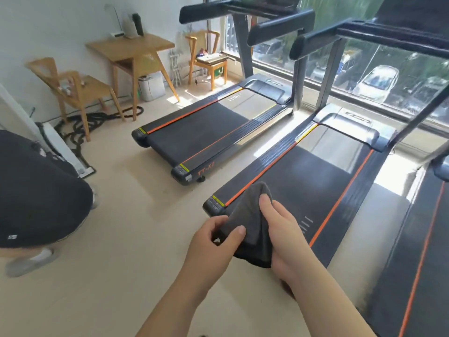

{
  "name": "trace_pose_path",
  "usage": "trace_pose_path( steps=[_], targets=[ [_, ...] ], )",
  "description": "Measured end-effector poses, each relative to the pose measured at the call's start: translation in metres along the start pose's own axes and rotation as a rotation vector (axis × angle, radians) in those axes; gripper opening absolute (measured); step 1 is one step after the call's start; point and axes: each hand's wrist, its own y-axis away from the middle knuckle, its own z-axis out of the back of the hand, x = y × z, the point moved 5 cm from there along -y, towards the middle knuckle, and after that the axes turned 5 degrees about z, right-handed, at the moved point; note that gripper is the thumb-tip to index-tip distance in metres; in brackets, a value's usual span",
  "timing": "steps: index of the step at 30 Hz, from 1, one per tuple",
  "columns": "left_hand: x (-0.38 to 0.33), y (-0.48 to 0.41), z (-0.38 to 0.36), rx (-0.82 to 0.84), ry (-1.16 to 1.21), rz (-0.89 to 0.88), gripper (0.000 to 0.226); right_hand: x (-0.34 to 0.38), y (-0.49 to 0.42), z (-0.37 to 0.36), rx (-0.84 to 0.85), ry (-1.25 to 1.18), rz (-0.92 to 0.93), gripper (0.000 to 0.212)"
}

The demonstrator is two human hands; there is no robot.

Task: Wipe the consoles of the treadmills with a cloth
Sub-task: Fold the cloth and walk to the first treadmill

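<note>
Cloth point(250, 222), dark grey, bunched, sits near centre, above the near end of the middle treadmill point(315, 181). Left hand point(213, 242) pinches its left edge btwn thumb & fingers. Right hand point(284, 229) grips its right side w/ thumb on top. Another treadmill point(206, 127) is far left.

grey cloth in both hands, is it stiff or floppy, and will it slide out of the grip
Probably floppy: the cloth drapes and folds over the right hand and sags toward the left hand. Likely light, since a thumb pinch holds it up. Its matte, fuzzy-looking surface suggests it will not slip easily.
</note>
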Motion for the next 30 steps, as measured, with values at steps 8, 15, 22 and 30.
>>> trace_pose_path(
  steps=[8, 15, 22, 30],
  targets=[
    [-0.091, -0.169, 0.011, 0.225, -0.087, -0.096, 0.085, 0.093, -0.158, -0.071, -0.022, -0.184, 0.025, 0.033],
    [-0.174, -0.336, 0.018, 0.035, 0.082, -0.097, 0.020, 0.148, -0.316, -0.124, 0.133, 0.036, 0.040, 0.024],
    [-0.229, -0.472, 0.116, -0.238, -0.076, -0.124, 0.038, 0.189, -0.464, -0.243, 0.237, 0.142, -0.043, 0.020],
    [-0.286, -0.651, 0.209, -0.085, -0.083, -0.269, 0.032, 0.217, -0.614, -0.391, 0.155, -0.024, -0.022, 0.024]
  ],
)
